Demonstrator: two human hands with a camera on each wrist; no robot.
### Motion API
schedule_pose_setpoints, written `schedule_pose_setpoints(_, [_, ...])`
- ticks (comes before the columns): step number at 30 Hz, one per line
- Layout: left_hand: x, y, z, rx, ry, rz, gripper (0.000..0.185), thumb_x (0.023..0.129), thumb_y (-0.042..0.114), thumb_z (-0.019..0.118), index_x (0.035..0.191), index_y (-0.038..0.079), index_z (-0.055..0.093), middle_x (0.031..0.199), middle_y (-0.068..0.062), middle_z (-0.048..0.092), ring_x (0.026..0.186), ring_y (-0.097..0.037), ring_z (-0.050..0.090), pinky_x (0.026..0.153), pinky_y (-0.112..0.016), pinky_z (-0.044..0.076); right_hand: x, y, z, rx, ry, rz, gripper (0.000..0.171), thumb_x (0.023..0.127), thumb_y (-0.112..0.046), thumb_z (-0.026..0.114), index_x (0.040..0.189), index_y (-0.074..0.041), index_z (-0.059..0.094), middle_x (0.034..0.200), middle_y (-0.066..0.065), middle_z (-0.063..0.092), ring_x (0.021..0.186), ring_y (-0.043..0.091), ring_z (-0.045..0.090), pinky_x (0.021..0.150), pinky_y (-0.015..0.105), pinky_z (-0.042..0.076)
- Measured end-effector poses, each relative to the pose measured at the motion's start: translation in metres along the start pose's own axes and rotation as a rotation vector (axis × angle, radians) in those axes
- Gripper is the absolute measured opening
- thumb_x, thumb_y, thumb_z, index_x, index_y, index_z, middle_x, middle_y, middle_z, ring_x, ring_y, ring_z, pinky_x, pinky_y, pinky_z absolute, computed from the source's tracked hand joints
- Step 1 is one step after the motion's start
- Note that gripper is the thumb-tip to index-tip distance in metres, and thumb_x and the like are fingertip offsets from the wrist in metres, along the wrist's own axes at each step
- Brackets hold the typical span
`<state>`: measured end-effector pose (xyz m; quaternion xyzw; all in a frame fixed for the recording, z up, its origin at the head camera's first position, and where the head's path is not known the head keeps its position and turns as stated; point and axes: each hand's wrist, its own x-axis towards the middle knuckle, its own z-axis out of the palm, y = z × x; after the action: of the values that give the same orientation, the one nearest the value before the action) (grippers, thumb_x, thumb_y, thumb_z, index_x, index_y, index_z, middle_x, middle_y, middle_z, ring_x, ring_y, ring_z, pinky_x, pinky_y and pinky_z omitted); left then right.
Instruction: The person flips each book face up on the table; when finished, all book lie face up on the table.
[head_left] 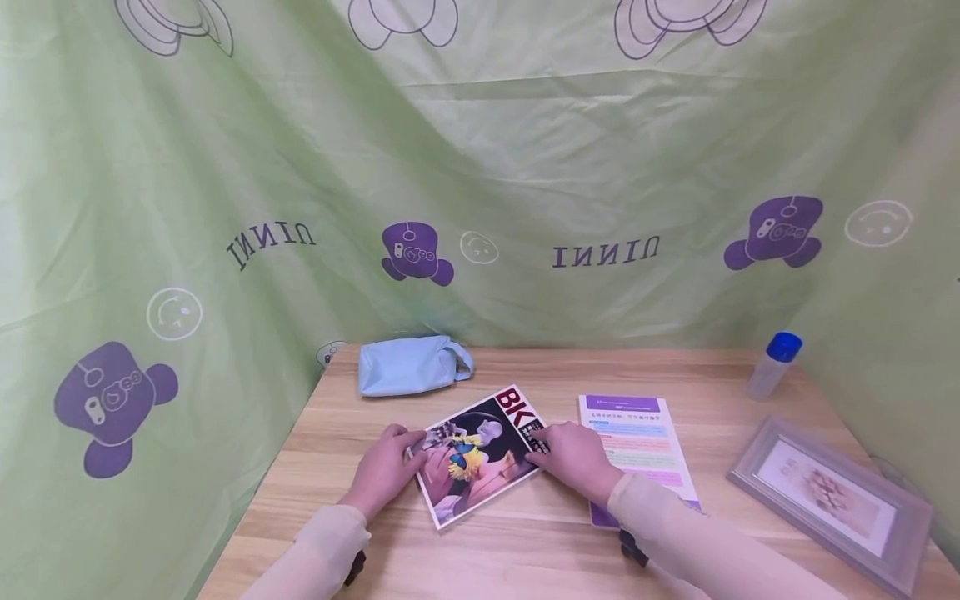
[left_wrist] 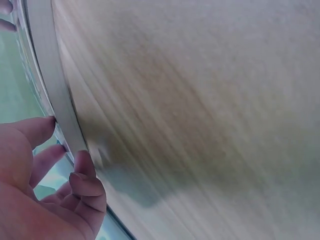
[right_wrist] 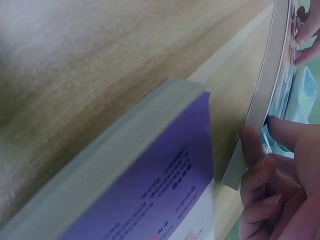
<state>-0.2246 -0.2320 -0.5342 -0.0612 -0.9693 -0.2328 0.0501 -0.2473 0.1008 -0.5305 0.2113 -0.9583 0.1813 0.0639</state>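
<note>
Both hands [head_left: 386,467] [head_left: 573,458] grip the magazine [head_left: 480,454] between them.

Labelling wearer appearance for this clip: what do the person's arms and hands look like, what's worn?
Both arms wear long, pale cream sleeves reaching the wrists. The left hand and right hand are bare: no gloves, rings or watch visible. A small dark device, seemingly the wrist camera mount, shows under each wrist. The fingers show short, unpainted nails.
</note>
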Motion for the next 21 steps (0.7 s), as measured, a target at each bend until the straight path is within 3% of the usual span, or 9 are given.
schedule_pose_setpoints(21, [-0.0069,0.0024,0.0001,0.046,-0.004,0.014,0.041,0.094,0.025,0.079,0.131,0.009,0.073,0.112,-0.014,0.063,0.093,-0.028,0.064,0.084,-0.050,0.057,0.0051,-0.0054,-0.0049,-0.004,-0.046,0.063,0.041,0.083,-0.038,0.088,0.117,-0.015,0.081,0.101,0.013,0.078,0.079,0.029,0.073,0.057,0.041,0.054])
